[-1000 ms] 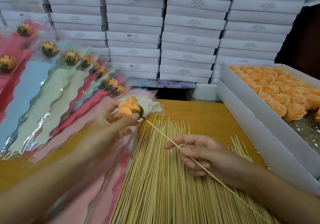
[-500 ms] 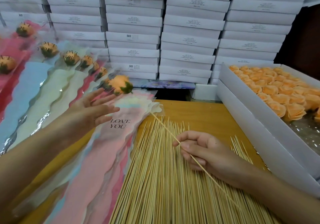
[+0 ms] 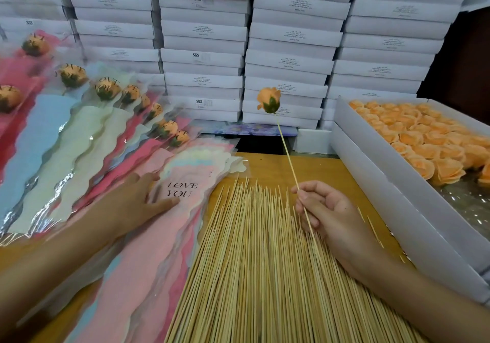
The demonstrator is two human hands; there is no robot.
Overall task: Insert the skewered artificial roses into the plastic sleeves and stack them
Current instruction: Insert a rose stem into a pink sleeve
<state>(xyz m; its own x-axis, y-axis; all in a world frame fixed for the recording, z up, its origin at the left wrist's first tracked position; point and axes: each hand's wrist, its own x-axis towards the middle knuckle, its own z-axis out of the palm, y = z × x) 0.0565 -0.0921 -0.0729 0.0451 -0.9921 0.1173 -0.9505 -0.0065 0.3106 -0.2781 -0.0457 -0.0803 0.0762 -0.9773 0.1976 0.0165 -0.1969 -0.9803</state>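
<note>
My right hand (image 3: 324, 210) pinches a thin bamboo skewer (image 3: 290, 165) that rises up and to the left, with an orange artificial rose (image 3: 268, 100) on its tip in the air. My left hand (image 3: 138, 200) lies flat, fingers spread, on the top pink plastic sleeve (image 3: 183, 191) printed "LOVE YOU", the top of a pile of empty sleeves. Further left, several sleeved roses (image 3: 106, 88) lie fanned out in pink, blue and pale green sleeves.
A broad bed of loose bamboo skewers (image 3: 254, 263) covers the wooden table (image 3: 273, 165) between my hands. A white box (image 3: 384, 183) of orange rose heads (image 3: 424, 141) stands at the right. Stacked white boxes (image 3: 204, 58) form a wall behind.
The rose on its skewer has swung from the left over the sleeves to upright at centre. My left hand let go of the rose and came down flat on the top sleeve.
</note>
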